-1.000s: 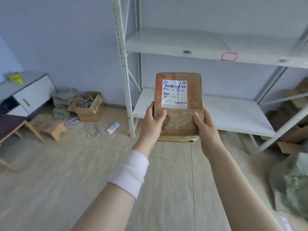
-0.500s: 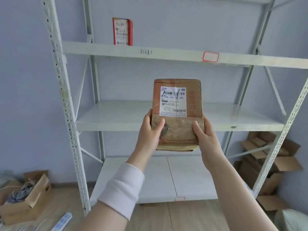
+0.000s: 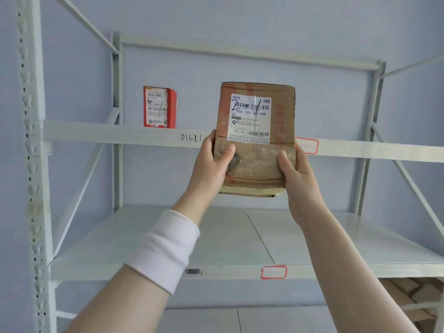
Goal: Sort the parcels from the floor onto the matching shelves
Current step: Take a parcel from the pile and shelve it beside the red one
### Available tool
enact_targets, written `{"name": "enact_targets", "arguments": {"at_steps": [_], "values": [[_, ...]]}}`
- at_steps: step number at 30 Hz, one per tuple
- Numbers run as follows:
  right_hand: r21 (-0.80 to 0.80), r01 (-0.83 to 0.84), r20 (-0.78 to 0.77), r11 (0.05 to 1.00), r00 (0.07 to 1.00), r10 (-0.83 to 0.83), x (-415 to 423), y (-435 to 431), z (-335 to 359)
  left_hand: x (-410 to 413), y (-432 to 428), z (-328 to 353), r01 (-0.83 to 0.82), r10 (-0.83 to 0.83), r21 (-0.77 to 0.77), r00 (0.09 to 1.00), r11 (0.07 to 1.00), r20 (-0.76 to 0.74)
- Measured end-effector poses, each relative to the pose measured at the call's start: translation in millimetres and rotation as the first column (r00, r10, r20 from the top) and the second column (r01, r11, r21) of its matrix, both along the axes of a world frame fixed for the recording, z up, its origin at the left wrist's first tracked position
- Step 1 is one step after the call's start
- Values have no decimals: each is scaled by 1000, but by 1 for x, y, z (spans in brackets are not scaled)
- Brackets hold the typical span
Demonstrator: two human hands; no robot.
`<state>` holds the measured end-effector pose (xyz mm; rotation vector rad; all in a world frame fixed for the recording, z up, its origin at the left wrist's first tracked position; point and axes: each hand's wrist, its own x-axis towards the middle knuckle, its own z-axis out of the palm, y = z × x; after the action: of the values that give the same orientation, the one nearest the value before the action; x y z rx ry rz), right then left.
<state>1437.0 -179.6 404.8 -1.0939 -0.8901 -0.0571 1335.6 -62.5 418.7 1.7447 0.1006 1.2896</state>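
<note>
A pale metal rack (image 3: 36, 164) has the handwritten mark D1621 (image 3: 191, 137) on its upper shelf's (image 3: 120, 137) front edge. A red parcel (image 3: 159, 106) stands upright on that shelf, just left of the mark. Well below the mark, the lower shelf's (image 3: 120, 248) edge carries a barcode sticker (image 3: 192, 271).

1. The brown parcel (image 3: 258, 164) is tan cardboard under glossy clear tape, with faded red print down its right side and a dark smudge low on the left.
2. Its shipping label (image 3: 249, 118) is white, with black barcodes, small black type and large black pen strokes.
3. The red parcel (image 3: 171, 109) bears a smaller label (image 3: 156, 106), white and also marked in black pen.
4. The shelving (image 3: 36, 164) is pale grey-white, its upright dotted with dark holes.
5. The upper tag (image 3: 307, 145) and lower tag (image 3: 274, 272) are white with red outlines.
6. The wall (image 3: 240, 20) is pale lavender-blue; the wristband (image 3: 165, 251) is white.
</note>
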Motion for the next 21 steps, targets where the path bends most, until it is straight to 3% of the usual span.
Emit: {"name": "enact_targets", "arguments": {"at_steps": [10, 21], "values": [[116, 39, 196, 992, 979, -61, 79, 90, 108, 72, 92, 103, 17, -41, 150, 986, 988, 160], [-107, 144, 292, 984, 950, -108, 166, 167, 118, 151, 174, 109, -85, 92, 181, 995, 980, -29]]}}
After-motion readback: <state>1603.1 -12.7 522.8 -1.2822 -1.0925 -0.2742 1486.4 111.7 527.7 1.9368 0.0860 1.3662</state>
